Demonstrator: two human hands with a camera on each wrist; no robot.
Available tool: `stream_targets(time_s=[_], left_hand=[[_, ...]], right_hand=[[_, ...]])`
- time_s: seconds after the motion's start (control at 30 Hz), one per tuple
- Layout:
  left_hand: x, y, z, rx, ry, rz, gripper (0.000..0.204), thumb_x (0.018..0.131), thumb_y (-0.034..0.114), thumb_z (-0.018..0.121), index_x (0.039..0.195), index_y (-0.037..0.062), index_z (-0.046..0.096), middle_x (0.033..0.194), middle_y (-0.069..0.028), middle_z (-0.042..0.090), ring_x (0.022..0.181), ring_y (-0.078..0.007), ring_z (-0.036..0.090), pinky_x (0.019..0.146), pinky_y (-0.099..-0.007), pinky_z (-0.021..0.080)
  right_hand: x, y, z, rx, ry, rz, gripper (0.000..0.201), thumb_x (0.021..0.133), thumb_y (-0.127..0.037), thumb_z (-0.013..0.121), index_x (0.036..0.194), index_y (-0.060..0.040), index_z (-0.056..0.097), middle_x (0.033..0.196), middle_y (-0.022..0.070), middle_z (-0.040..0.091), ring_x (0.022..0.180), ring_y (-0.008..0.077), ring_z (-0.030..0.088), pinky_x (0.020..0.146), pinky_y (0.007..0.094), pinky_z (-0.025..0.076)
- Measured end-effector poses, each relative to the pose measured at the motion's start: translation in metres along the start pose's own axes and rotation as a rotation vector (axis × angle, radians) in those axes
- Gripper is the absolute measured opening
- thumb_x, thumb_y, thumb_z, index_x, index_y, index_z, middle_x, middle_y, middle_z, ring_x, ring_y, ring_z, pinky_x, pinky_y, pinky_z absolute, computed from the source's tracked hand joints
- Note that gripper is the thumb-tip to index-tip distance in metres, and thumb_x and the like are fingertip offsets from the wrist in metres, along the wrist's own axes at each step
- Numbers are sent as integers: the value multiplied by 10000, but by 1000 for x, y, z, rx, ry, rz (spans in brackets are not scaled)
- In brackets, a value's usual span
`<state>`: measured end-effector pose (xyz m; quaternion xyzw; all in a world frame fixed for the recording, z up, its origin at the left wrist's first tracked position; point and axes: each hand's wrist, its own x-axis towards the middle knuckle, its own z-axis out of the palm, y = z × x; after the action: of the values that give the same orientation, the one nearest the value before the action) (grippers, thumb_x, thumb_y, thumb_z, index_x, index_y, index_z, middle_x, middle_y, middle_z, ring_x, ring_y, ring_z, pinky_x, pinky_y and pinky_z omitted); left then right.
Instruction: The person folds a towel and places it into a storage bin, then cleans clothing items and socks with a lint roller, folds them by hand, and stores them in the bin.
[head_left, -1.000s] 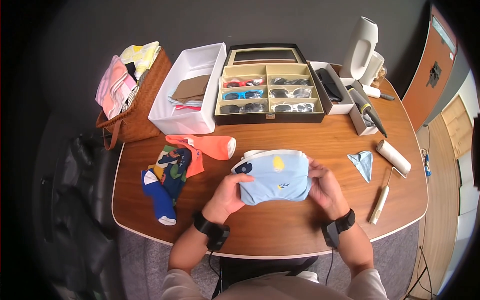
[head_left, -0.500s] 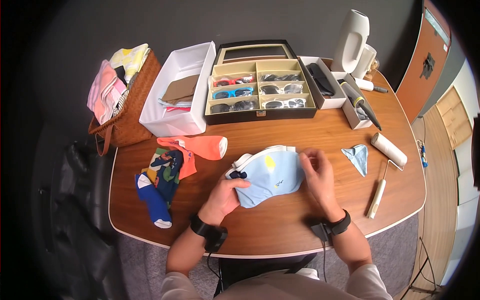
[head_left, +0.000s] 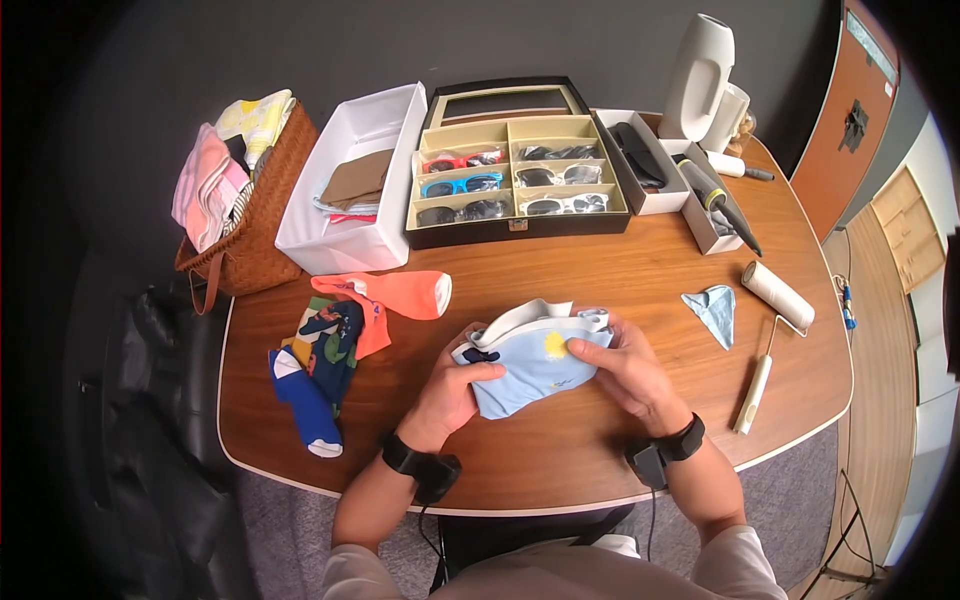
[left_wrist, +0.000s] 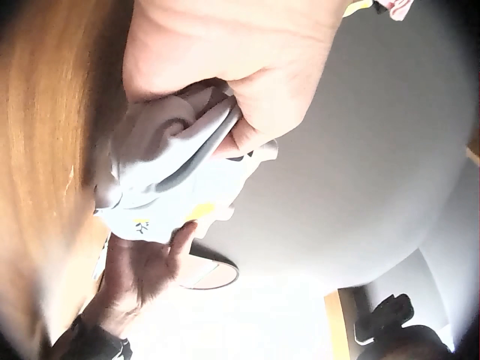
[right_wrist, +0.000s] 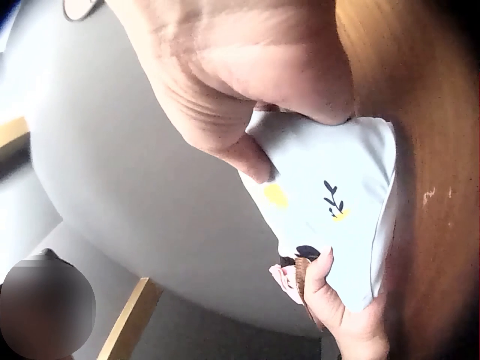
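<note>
A light blue printed cloth garment point(head_left: 530, 372) with a white band along its top edge is held up over the front of the table. My left hand point(head_left: 450, 388) grips its left end, thumb on the near face by a dark navy print. My right hand point(head_left: 632, 368) pinches the other end, its thumb beside a yellow print. Most fingers of both hands are hidden behind the cloth. The white band stands bunched and partly apart at the top. In the right wrist view the garment point(right_wrist: 337, 172) shows a small dark sprig print.
Coral point(head_left: 415, 295), patterned point(head_left: 335, 345) and blue socks point(head_left: 300, 400) lie left. Behind stand a wicker basket point(head_left: 270, 220), a white box point(head_left: 345, 240) holding folded cloth, and a sunglasses case point(head_left: 450, 236). At right lie a blue cloth scrap point(head_left: 715, 315) and a lint roller point(head_left: 775, 298).
The right hand let go of the right end, lifted off slightly, then took hold again with its thumb on the front. The left hand kept its grip while the white band opened up at the top.
</note>
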<state>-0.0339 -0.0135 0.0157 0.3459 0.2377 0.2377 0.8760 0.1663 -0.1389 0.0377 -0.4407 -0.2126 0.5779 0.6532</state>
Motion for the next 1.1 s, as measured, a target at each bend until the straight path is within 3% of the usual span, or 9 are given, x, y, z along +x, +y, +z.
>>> stream_targets(time_s=[0.1, 0.37, 0.53, 0.67, 0.73, 0.87, 0.97, 1.03, 1.1], left_hand=[[2, -4, -6, -12, 14, -15, 562, 741, -85, 591, 1290, -12, 495, 1211, -132, 607, 1142, -246, 590, 991, -376, 466], [0, -4, 1, -40, -35, -38, 509, 787, -62, 620, 1279, 11, 512, 1193, -99, 604, 1112, -212, 593, 954, -365, 483], [5, -11, 3, 62, 27, -30, 449, 857, -18, 626, 1289, 17, 507, 1198, -84, 604, 1106, -190, 591, 941, -346, 487], [7, -14, 3, 138, 0, -21, 427, 879, -6, 631, 1286, 29, 507, 1189, -73, 605, 1091, -171, 588, 929, -333, 486], [7, -17, 2, 108, 18, -24, 430, 873, -12, 636, 1282, 31, 509, 1180, -69, 606, 1083, -167, 588, 926, -331, 485], [1, -22, 2, 53, 2, -19, 404, 876, -7, 637, 1260, 31, 518, 1143, -55, 608, 1057, -161, 589, 924, -327, 485], [-3, -17, 8, 3, -20, -19, 389, 884, 8, 632, 1257, 28, 524, 1140, -52, 610, 1058, -161, 590, 928, -328, 486], [-4, -12, 9, -64, -52, -26, 413, 895, 24, 625, 1293, 20, 515, 1195, -68, 608, 1100, -166, 588, 938, -335, 488], [0, -11, 4, -42, -67, -28, 409, 916, 70, 624, 1305, 18, 509, 1218, -74, 605, 1112, -165, 587, 940, -332, 488]], right_hand=[[1, 7, -6, 120, -34, -4, 405, 894, -27, 669, 1264, -12, 505, 1154, 84, 607, 1044, 179, 610, 915, 326, 510], [4, 9, 0, 295, -51, 12, 365, 906, 68, 549, 1260, 27, 471, 1137, 105, 537, 1041, 216, 618, 895, 333, 565], [9, 20, -8, -57, 17, 138, 548, 791, 117, 432, 1334, 52, 413, 1215, 156, 508, 1089, 225, 558, 927, 296, 478], [8, 25, -7, -225, 24, 79, 597, 763, 104, 419, 1357, 65, 386, 1240, 168, 510, 1113, 234, 522, 978, 309, 417], [7, 30, -10, -690, 147, -217, 601, 763, 94, 414, 1362, 69, 377, 1254, 180, 527, 1178, 250, 496, 1033, 327, 379], [9, 28, -9, -565, 82, -237, 668, 736, 111, 394, 1400, 44, 372, 1338, 180, 492, 1297, 260, 416, 1095, 337, 322], [6, 18, -2, -292, 66, -198, 580, 816, 78, 434, 1393, 39, 394, 1327, 177, 511, 1271, 240, 448, 1074, 331, 347], [0, 1, 7, -94, 88, 9, 552, 932, -117, 598, 1407, 44, 368, 1287, 173, 546, 1201, 227, 510, 1033, 330, 393], [1, 10, 5, -226, 54, -40, 558, 943, -194, 621, 1396, 35, 390, 1258, 160, 565, 1165, 211, 534, 1001, 320, 418]])
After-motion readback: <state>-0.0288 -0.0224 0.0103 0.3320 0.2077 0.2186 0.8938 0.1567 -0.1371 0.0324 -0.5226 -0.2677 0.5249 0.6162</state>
